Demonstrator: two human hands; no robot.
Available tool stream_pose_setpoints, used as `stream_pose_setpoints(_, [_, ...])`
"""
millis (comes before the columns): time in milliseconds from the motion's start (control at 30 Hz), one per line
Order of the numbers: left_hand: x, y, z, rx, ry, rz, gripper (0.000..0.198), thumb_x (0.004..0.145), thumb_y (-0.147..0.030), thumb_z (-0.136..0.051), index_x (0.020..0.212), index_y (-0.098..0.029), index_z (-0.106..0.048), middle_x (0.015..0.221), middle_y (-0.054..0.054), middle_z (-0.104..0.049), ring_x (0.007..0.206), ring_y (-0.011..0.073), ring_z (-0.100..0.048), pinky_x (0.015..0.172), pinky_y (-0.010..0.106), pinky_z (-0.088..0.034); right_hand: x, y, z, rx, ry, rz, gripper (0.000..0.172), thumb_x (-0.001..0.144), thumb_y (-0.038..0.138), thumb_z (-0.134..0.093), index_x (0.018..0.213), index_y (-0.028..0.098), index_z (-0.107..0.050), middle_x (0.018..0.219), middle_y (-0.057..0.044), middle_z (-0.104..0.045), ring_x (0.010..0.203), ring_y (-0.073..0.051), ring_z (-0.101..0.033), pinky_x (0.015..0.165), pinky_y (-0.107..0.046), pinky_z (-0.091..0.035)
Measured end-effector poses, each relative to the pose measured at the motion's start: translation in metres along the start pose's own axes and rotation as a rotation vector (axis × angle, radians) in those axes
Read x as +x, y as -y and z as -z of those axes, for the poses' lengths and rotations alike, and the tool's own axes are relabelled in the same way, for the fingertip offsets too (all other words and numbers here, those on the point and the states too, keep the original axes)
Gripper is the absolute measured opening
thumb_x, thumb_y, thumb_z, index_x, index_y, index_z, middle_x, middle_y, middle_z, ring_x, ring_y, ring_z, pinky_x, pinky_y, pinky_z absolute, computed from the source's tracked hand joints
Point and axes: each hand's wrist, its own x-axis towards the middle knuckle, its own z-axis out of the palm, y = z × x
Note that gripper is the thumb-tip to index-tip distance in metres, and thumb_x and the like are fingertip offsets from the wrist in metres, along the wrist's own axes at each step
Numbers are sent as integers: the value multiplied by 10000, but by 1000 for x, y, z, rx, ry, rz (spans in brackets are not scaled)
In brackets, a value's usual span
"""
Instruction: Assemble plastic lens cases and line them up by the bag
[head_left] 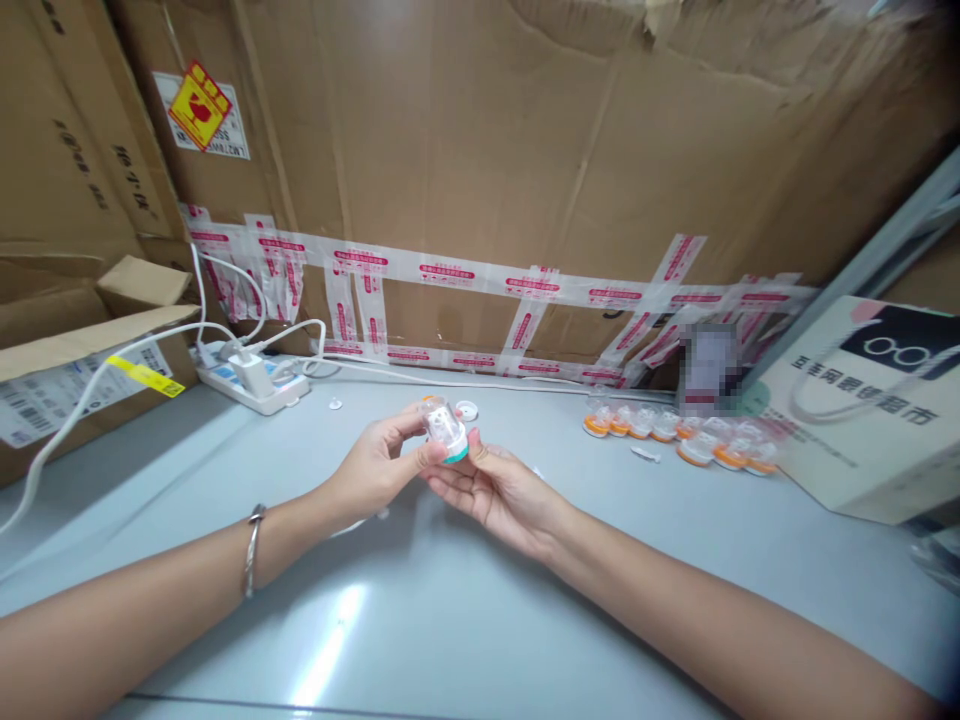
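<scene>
Between my two hands is a small clear plastic case [445, 424] with white parts inside and a white and teal end facing me. A bit of orange shows at its far end. My left hand [386, 455] pinches the case from the left, thumb along its near side. My right hand [502, 490] grips it from the right, thumb near the teal end and fingers curled underneath. Just behind the case lies a round white cap [466, 411] on the grey table [450, 620]. A thin white item [360, 523] lies partly hidden by my left forearm.
Several clear cases with orange bases [697, 450] stand at the right, near a small white strip [645, 455]. A paper bag [862, 420] stands beyond them. A power strip [255, 380] with cables sits at the left by an open carton [90, 370]. A large cardboard box [465, 150] spans the back.
</scene>
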Motion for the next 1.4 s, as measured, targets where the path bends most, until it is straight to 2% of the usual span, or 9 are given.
stream_pose_setpoints(267, [2,0,-3,235,-99,-74,243,757,-281,-645,981,-185,-637,1107,66,-570,1080,213,-507,992,334,-331,1,6,0,-20,-7,-15,334,797,379,-600,1021,132,-581,876,-73,-682,869,-138,-647,943,-311,-435])
stream_pose_setpoints(400, [1,5,-4,426,-127,-128,214,741,-281,-657,934,-192,-625,1050,56,-562,1045,211,-515,961,340,-353,-1,6,-4,-108,-95,9,323,742,367,-662,957,136,-593,800,-29,-646,816,-118,-623,887,-288,-454])
stream_pose_setpoints(600, [-5,9,-6,540,-51,-207,251,786,-282,-613,1027,-217,-604,1101,69,-552,1077,220,-499,959,363,-370,-5,10,-9,-258,-182,40,159,660,239,-705,715,131,-604,708,19,-582,683,-76,-543,734,-218,-469])
stream_pose_setpoints(800, [-6,5,-2,585,-93,-265,340,827,-317,-567,1159,-252,-538,1214,74,-482,1163,224,-440,1008,402,-341,-3,43,1,-316,-279,178,211,706,244,-624,907,184,-613,798,-6,-634,728,-120,-613,701,-233,-507])
stream_pose_setpoints(933, [-7,8,0,582,-88,-269,261,855,-306,-525,1108,-254,-562,1205,71,-475,1153,212,-453,1000,408,-357,-14,72,25,-211,-376,307,126,711,242,-629,825,188,-623,859,-20,-641,826,-140,-620,800,-246,-530])
stream_pose_setpoints(1067, [-7,11,0,579,-53,-240,239,865,-295,-508,1091,-253,-570,1215,69,-462,1170,203,-438,1014,401,-346,-54,85,64,-399,-548,304,153,666,291,-707,778,204,-649,863,-7,-642,878,-150,-614,858,-256,-527])
stream_pose_setpoints(1167, [-7,12,-2,583,-28,-237,222,869,-284,-496,1075,-254,-575,1216,67,-460,1169,203,-440,1014,404,-346,-94,95,97,-653,-706,260,290,644,385,-710,891,243,-652,1010,-24,-648,917,-193,-614,877,-340,-510])
stream_pose_setpoints(1300, [-7,12,-4,592,13,-231,209,871,-277,-487,1056,-256,-582,1207,58,-470,1161,205,-448,992,402,-370,-127,115,140,-1234,-1121,280,431,629,487,-668,999,268,-638,1013,-53,-654,967,-271,-595,901,-442,-441])
stream_pose_setpoints(1400, [-10,10,-5,599,52,-233,204,870,-272,-486,1048,-255,-583,1199,56,-477,1160,207,-449,990,408,-368,-126,126,161,-1573,-1133,292,474,676,501,-592,1065,232,-617,1037,-83,-645,927,-277,-603,844,-430,-445])
